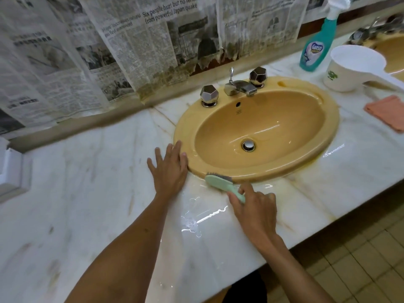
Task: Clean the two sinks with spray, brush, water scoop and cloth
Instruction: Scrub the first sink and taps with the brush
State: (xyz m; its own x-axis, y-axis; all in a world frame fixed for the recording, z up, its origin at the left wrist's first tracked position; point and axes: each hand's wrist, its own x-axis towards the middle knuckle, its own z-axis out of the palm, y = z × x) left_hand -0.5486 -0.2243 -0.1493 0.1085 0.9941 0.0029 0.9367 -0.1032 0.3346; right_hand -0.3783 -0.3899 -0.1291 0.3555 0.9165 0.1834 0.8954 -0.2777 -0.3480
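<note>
An orange-yellow oval sink (314,106) is set in a white marble counter (91,193), wet inside, with a chrome drain. My right hand (253,211) grips a pale green brush (223,182) whose bristles press against the sink's near rim. My left hand (169,169) lies flat with fingers spread on the counter, touching the sink's left rim. A teal spray bottle (317,44), a white water scoop (347,68) and a pink cloth (387,112) stand to the right. A second sink (391,51) shows partly at the far right edge.
A chrome tap (239,86) with two faceted knobs sits behind the basin. Newspaper sheets (131,51) cover the wall behind the counter. Water pools on the marble near my right hand. Tiled floor (360,263) lies below the counter edge at the lower right.
</note>
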